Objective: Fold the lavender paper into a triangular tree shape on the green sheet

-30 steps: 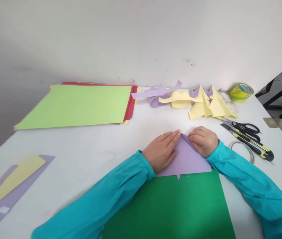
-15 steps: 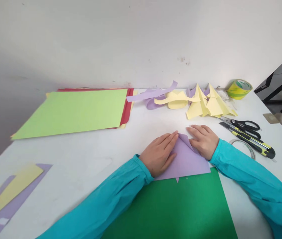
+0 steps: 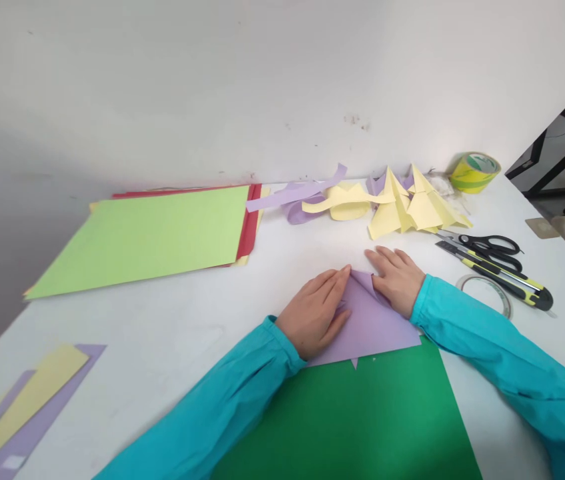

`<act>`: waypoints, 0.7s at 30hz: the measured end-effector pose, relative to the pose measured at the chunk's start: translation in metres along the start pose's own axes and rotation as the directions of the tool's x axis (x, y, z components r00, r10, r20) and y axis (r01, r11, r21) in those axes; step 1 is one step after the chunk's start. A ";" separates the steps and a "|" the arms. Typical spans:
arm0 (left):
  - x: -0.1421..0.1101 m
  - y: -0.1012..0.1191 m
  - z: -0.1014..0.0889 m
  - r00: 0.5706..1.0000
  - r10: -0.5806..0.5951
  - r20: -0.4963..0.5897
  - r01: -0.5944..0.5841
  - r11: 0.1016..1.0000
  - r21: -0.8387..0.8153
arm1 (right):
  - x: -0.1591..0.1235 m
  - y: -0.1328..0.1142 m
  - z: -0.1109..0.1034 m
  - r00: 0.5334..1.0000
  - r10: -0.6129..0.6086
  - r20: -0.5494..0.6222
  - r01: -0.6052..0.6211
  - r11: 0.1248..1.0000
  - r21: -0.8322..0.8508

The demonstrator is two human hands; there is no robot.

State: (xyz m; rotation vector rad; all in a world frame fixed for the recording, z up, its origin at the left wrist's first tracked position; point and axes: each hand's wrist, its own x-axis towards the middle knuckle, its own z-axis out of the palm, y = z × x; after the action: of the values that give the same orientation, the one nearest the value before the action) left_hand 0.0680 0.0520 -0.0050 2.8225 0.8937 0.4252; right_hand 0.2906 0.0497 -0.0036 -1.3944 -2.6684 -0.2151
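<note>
A sheet of purple paper (image 3: 365, 327), partly folded toward a point at the top, lies over the upper edge of a green sheet (image 3: 357, 420). Flat across its left side rests my left hand (image 3: 315, 313), fingers stretched out and fingertips at the folded point. My right hand (image 3: 396, 277) is on the other side with its fingers extended on the table. Its thumb touches the raised right flap, and part of the thumb is hidden by the paper. Beneath the lower edge, a small purple tip shows against the green.
At the back stand folded yellow paper shapes (image 3: 395, 207), beside curled paper strips (image 3: 347, 200) and a tape roll (image 3: 475, 172). Scissors (image 3: 490, 247), a utility knife (image 3: 502, 277) and a tape ring (image 3: 487, 293) lie right. Light green sheets (image 3: 147, 240) and paper offcuts (image 3: 27, 407) are left.
The view has shifted slightly. My right hand has edged left along the purple paper's flap, its thumb now closer against it. My left hand stays flat on the paper.
</note>
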 end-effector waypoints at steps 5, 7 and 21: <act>0.000 0.000 0.001 1.000 0.015 -0.014 -0.015 1.000 0.005 | 0.002 -0.003 -0.005 0.999 0.020 0.033 -0.019 1.000 -0.006; -0.001 0.000 0.001 0.999 0.024 -0.031 -0.024 1.000 -0.003 | 0.003 -0.004 -0.007 0.999 0.020 0.039 -0.020 1.000 -0.004; 0.000 0.000 0.000 1.000 0.014 -0.022 -0.014 1.000 -0.005 | 0.004 -0.006 -0.010 0.996 0.009 0.089 -0.011 1.000 0.024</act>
State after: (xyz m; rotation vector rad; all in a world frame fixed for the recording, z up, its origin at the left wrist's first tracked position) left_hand 0.0681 0.0516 -0.0051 2.8261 0.8768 0.4608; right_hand 0.2838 0.0480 0.0064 -1.4431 -2.7240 -0.1214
